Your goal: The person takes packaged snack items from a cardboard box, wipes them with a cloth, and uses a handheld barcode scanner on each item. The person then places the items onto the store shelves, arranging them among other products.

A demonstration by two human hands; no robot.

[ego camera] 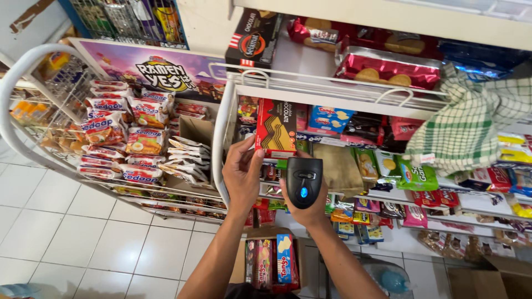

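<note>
1. Nearest, low in the middle, an open cardboard carton [252,260] sits on the white tiled floor [83,238]. It holds upright wafer packs [284,257], standing on end so their faces show from above.
2. Above it, the right hand [306,207] is wrapped closed around a black handheld scanner [303,181]. Its blue light faces the camera and its nose points away at the box beyond, likely so the beam meets that box.
3. Just left of it, the left hand [242,176] pinches a red-and-brown wafer box [275,128] by its lower left corner, thumb and fingers closed on the edge. The box is held upright just beyond the scanner, in front of the white wire shelf [332,88], with most of its surface left uncovered.
4. Behind, the shelf tiers carry biscuit and snack packs face out.
5. Far right, a green checked cloth [471,127] hangs over the shelf edge.
6. Far left, a rounded wire rack [22,72] holds stacked instant noodle packets [105,127].
</note>
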